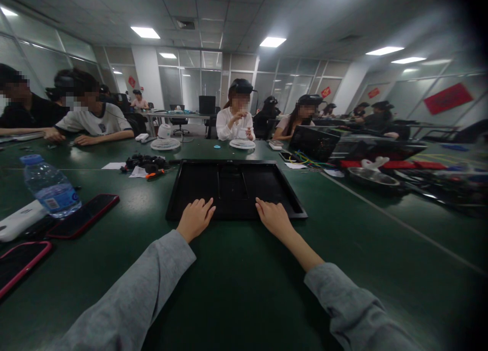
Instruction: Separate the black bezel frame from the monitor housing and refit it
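A black, shallow rectangular panel with a raised rim, like a monitor housing (198, 181), lies flat on the green table in front of me. Two thin ridges run across its middle. My left hand (196, 216) is at the near rim, left of centre, with thumb and index finger apart. At the same rim, right of centre, rests my right hand (275, 216), its index finger pointing inward. Both hands look open and palm down, with the other fingertips partly hidden. Neither visibly holds anything.
On the left are a water bottle (51, 188), a phone (86, 215) and a second, red-edged phone (23, 264). Beyond the panel lie an orange-handled tool (154, 174) and white fan grilles (242, 144). A metal bowl (373, 177) stands right. Several people sit around.
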`<state>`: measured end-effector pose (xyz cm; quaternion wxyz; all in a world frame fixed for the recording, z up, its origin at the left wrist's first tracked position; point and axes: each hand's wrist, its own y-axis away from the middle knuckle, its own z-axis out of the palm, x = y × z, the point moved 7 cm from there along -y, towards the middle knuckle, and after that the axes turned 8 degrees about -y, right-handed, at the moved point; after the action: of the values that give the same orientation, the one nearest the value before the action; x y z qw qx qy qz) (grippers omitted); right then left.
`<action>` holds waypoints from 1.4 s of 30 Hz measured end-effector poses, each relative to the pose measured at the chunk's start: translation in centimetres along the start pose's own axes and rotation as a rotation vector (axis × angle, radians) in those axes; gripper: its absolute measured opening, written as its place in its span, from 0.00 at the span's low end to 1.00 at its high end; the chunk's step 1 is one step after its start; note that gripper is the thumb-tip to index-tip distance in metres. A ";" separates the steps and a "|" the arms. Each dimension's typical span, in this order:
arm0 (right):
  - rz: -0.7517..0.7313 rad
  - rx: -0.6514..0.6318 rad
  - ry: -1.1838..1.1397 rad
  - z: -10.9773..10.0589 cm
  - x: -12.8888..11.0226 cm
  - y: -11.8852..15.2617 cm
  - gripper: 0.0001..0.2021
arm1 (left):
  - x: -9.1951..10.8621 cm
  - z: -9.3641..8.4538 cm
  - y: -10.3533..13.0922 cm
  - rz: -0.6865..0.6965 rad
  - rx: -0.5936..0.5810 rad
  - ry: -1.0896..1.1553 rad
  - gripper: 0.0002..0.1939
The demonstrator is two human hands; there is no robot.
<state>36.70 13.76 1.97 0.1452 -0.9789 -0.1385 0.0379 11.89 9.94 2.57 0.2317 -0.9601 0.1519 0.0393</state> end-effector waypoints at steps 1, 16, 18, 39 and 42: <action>-0.003 0.017 -0.038 -0.1 0.1 0.0 0.25 | 0.0 0.0 0.0 0.000 0.003 0.000 0.28; 0.523 0.471 -0.453 0.2 14.9 1.5 0.26 | -1.2 -2.0 0.1 -0.124 0.133 0.084 0.20; 0.552 0.447 -0.570 1.3 16.2 1.4 0.26 | -2.3 -2.5 0.5 -0.187 0.176 0.065 0.19; 0.570 0.292 -0.740 1.6 12.2 1.9 0.30 | -16.9 3.9 4.3 -0.831 0.104 0.381 0.28; 0.564 0.358 -1.016 2.6 13.3 0.0 0.29 | -16.9 3.9 4.3 -0.822 0.108 0.365 0.28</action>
<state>49.14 18.23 -0.99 0.2075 -0.7978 0.0830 0.5600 -5.49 12.68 -0.27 0.2471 -0.9184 -0.2019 -0.2341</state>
